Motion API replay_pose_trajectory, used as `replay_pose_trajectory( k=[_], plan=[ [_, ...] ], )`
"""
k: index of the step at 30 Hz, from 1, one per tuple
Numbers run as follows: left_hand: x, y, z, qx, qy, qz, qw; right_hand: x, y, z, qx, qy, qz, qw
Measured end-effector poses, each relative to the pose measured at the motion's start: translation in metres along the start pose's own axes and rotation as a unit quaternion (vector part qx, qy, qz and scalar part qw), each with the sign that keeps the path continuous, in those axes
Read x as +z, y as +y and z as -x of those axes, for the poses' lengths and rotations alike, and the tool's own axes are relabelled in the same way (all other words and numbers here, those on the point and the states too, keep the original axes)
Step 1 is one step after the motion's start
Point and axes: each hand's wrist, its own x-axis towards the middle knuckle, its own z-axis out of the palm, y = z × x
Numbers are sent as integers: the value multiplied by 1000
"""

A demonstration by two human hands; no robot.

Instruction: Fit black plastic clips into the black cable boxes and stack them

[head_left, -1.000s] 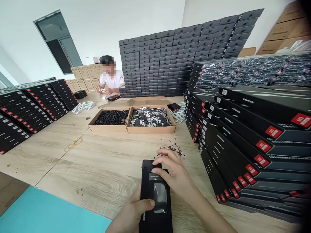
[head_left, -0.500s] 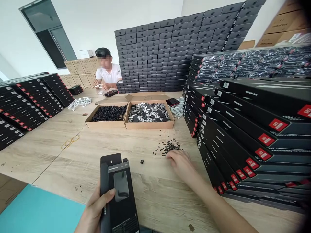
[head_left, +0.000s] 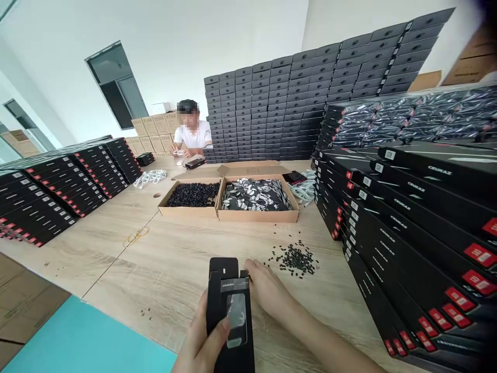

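My left hand (head_left: 204, 339) is closed around a narrow black cardboard packaging box (head_left: 236, 311). It is held upright and tilted away from me, its thumb across the front beside a clear window. The box's top flap stands up, open. My right hand (head_left: 266, 290) is at the box's upper right corner, fingers bent together in a pinch. Whatever lies between those fingertips is hidden or too small to name. Just right of this hand, a scattered pile of tiny black pieces (head_left: 297, 259) lies on the wooden table (head_left: 186, 269).
Two cardboard trays stand ahead, one with small black parts (head_left: 194, 195), one with black-and-white flat pieces (head_left: 256, 196). Stacks of black boxes rise at right (head_left: 392, 243) and left (head_left: 66, 191). A person (head_left: 192, 135) sits at the far side. Rubber bands (head_left: 135, 237) lie left.
My right hand has left the pile of tiny black pieces and come to the top of the box. The view has shifted, so the scene sits lower and the left stacks show more.
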Motion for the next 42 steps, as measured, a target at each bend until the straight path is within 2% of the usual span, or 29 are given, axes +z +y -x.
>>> replay_pose_trajectory(
  k=[3, 5, 7, 9, 12, 18, 21, 25, 32, 37, 42],
  plan=[
    [8, 5, 3, 35, 12, -24, 999, -34, -2, -2, 19, 19, -54, 998],
    [14, 13, 6, 75, 9, -50, 996, -60, -17, 3, 13, 24, -124, 992],
    [20, 25, 9, 84, -25, -69, 994, -79, -40, 14, 3, -2, -254, 967],
    [26, 36, 13, 69, -53, -106, 991, -87, -62, 25, 0, -10, -339, 941],
    [32, 45, 15, 63, -52, -170, 982, -83, -80, 35, 0, 19, -372, 928],
    [28, 39, 11, 36, -42, -223, 973, -76, -80, 37, -5, 31, -360, 932],
    [24, 36, 10, 45, -49, -222, 973, -80, -81, 38, -9, 22, -367, 930],
    [22, 36, 11, 67, -25, -218, 973, -82, -83, 40, -6, 20, -370, 929],
    [18, 33, 11, 75, -57, -81, 992, -81, -81, 41, 7, 21, -364, 931],
    [19, 30, 11, 72, -52, -104, 991, -79, -83, 43, 0, 27, -375, 926],
    [19, 30, 12, 77, -40, -181, 980, -81, -83, 43, -2, 22, -371, 928]
  ],
)
